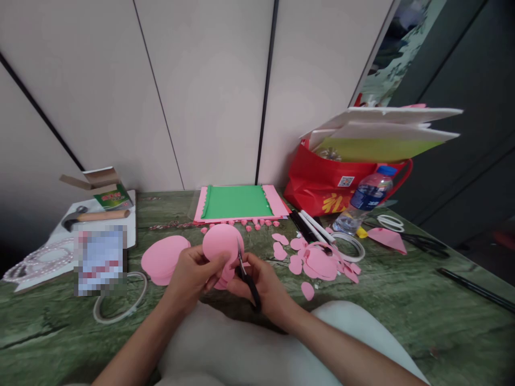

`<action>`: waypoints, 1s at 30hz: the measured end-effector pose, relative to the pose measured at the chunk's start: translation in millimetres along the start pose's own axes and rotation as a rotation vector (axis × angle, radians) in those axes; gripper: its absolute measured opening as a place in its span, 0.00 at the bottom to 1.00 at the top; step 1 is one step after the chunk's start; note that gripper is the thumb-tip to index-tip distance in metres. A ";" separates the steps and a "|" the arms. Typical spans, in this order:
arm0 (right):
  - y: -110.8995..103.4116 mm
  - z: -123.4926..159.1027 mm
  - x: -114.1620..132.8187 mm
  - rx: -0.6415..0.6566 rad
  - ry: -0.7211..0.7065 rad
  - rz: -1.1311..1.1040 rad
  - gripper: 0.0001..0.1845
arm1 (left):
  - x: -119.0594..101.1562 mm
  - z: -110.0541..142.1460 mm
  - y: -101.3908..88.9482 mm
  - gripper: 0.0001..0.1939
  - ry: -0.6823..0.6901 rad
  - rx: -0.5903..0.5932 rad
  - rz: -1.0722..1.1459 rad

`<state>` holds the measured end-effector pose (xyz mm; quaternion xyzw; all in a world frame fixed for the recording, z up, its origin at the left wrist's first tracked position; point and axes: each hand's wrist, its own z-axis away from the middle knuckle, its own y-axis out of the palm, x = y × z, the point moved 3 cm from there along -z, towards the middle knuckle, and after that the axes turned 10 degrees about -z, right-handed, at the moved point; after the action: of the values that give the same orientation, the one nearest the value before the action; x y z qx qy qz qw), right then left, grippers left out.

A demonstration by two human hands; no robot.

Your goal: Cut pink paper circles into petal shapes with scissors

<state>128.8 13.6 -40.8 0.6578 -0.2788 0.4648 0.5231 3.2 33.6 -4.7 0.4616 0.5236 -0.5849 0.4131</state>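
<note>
Between the fingers of my left hand [197, 273] is a pink paper circle [219, 244], held up over the table edge. My right hand [261, 284] is closed around black-handled scissors [251, 284]; their blades point up and lie against the circle's right edge. Whether the blades are apart is hard to make out. Left of my left hand lies a stack of pink paper circles [163, 260]. Cut pink paper pieces [322, 261] are scattered to the right of my right hand. More pink paper shows partly hidden beneath my hands.
Behind my hands lie green and pink sheets [237, 202] with a row of small pink rolls. A red bag [309, 182], a water bottle [364, 198] and a tape roll [348, 246] stand or lie right. Left are a hammer [100, 215], bead strings [44, 260] and another tape roll [98, 311].
</note>
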 end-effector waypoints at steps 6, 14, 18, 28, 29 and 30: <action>-0.8 -0.3 1.0 -0.042 -0.002 0.077 0.18 | -1.3 1.1 -0.4 0.15 0.003 -0.006 0.019; -0.8 0.6 1.7 -0.048 0.021 0.035 0.19 | 2.9 -1.4 -1.6 0.15 0.006 -0.008 0.070; -2.1 -0.1 -1.5 -0.048 0.022 0.020 0.19 | 0.8 -0.6 -0.9 0.15 0.006 -0.015 0.084; 0.2 1.6 2.5 -0.036 0.040 0.080 0.21 | 0.8 0.9 -1.7 0.16 0.016 0.008 0.020; 0.3 1.3 2.8 -0.030 0.031 0.070 0.21 | 1.4 0.9 -1.7 0.16 0.012 0.014 0.009; 0.3 0.8 3.1 -0.026 0.019 0.057 0.22 | 1.8 0.9 -1.4 0.16 0.008 0.024 -0.005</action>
<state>130.1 13.1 -37.9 0.6383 -0.2984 0.4821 0.5206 1.4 32.9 -6.1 0.4674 0.5193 -0.5903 0.4043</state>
